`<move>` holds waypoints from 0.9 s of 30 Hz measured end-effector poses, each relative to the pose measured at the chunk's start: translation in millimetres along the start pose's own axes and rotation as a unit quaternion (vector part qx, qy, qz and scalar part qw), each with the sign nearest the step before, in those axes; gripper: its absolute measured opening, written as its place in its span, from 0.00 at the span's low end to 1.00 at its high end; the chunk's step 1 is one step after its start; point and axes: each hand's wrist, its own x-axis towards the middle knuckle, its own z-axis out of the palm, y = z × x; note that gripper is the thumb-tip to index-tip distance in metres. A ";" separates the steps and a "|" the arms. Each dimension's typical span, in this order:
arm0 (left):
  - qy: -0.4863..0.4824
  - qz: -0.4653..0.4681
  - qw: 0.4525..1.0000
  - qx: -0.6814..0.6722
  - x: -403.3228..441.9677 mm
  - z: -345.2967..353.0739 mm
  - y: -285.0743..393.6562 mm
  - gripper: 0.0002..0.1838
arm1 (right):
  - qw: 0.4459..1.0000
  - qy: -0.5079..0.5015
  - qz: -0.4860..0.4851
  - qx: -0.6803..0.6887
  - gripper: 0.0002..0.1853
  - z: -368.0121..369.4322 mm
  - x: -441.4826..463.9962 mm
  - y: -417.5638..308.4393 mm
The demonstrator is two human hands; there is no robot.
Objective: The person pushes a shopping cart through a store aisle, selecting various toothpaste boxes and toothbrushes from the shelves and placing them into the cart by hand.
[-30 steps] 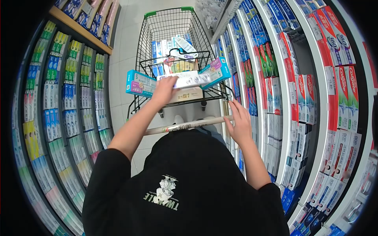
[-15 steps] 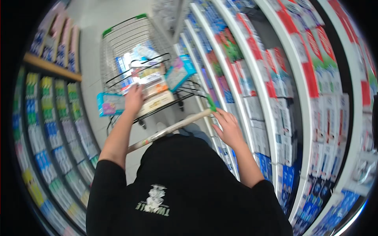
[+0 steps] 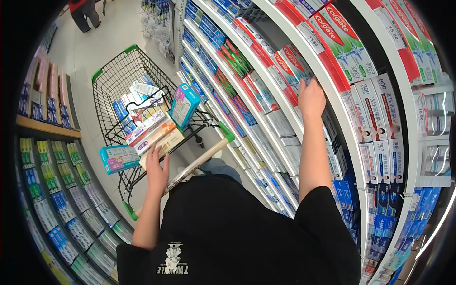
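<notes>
My right hand (image 3: pixel 312 99) reaches to the shelf on the right, beside red-and-white Colgate toothpaste boxes (image 3: pixel 289 61). Its fingers are bent together at the shelf's edge; whether they grip a box is hidden. Near the cart's handle (image 3: pixel 202 159), my left hand (image 3: pixel 156 170) is open, fingers stretched, close to a cream-coloured box (image 3: pixel 164 144). The shopping cart (image 3: pixel 107 107) stands in front of me, several boxes piled in it. A teal box (image 3: pixel 185 105) leans on the right of the pile, and another teal box (image 3: pixel 119 159) lies at the left.
Shelves of toothpaste (image 3: pixel 375 107) rise along my right, with price labels on their edges. A rack of toothbrush packs (image 3: pixel 61 199) lines the left. Farther up the aisle, a person in dark trousers (image 3: pixel 85 16) stands on the pale floor (image 3: pixel 121 28).
My right hand has left the cart's handle and moved up to the shelf. My left hand has drawn back from the boxes. The cart appears lower and farther left in view.
</notes>
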 end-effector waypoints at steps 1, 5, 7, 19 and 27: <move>0.000 0.000 1.000 -0.017 -5.9 -3.3 5.7 0.26 | 1.000 -0.011 0.017 0.008 0.22 -0.5 1.3 1.6; 0.035 0.008 0.998 -0.044 -10.4 -14.4 11.1 0.21 | 0.998 0.049 0.006 0.042 0.21 3.7 -16.2 -9.1; 0.071 0.038 0.996 -0.042 -9.8 -10.2 8.9 0.20 | 0.990 0.092 -0.035 0.103 0.27 13.3 -42.5 -18.7; 0.007 0.186 0.978 0.095 9.5 -37.6 45.8 0.38 | 0.752 -0.166 -0.496 0.401 0.32 21.1 -201.5 -195.6; 0.017 0.016 0.992 0.124 50.5 -27.9 -57.2 0.28 | 0.848 -0.244 -0.352 0.312 0.34 97.3 -227.3 -180.3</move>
